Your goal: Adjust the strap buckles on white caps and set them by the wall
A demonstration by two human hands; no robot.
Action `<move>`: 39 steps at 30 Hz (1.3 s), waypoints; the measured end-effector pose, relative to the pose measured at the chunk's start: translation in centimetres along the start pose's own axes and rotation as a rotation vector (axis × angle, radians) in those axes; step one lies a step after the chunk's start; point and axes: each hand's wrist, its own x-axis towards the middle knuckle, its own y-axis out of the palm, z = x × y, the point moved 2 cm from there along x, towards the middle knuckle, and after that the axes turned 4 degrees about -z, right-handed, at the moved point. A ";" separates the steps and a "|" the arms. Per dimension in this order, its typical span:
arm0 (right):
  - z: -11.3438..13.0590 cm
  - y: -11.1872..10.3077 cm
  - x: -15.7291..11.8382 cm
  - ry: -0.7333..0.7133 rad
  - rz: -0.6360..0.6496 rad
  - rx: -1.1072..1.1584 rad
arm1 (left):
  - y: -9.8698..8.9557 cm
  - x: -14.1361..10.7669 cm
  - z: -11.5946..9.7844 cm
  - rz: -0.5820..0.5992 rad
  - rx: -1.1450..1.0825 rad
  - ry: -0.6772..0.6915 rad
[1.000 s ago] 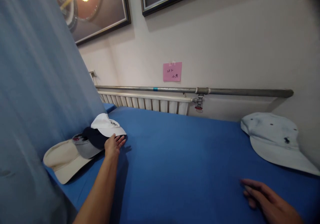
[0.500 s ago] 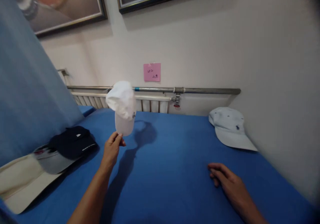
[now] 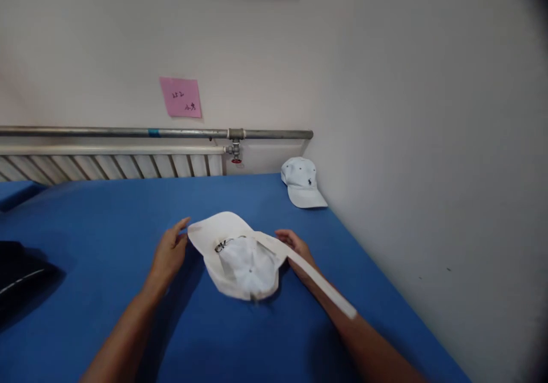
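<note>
White cap (image 3: pixel 240 257) sits on the blue tabletop (image 3: pixel 107 212) between both hands. Left hand (image 3: pixel 169 252), fingers loosely spread, touches its brim at nine o'clock; right hand (image 3: pixel 297 249) touches at three, its fingers half hidden. Pale cap (image 3: pixel 302 181) far at one o'clock.

A white cap (image 3: pixel 240 257) lay on the blue bench (image 3: pixel 107 212) between both hands. The left hand (image 3: pixel 169 252) touched its brim with open fingers; the right hand (image 3: pixel 295 249) lay at its far side, partly behind a long white strap (image 3: pixel 317 280). A pale cap (image 3: pixel 302 183) sat near the wall corner, a dark cap (image 3: pixel 17 269) at the left edge. A pink note (image 3: pixel 180 96) hung above the pipe (image 3: pixel 128 133).
</note>
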 end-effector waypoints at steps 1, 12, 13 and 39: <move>0.0 0.1 -0.1 0.045 -0.036 0.008 | -0.1 -0.3 -0.5 -0.050 0.060 0.073; 3.4 0.6 -0.8 -0.137 0.029 -0.063 | 2.8 -7.3 -5.1 0.591 0.155 0.053; 3.5 0.6 -1.0 -0.138 0.041 -0.060 | 2.8 -7.0 -5.0 0.647 0.189 0.013; 6.4 3.4 -2.7 0.419 -0.003 0.402 | 0.9 -4.2 -0.2 0.817 -0.348 -0.557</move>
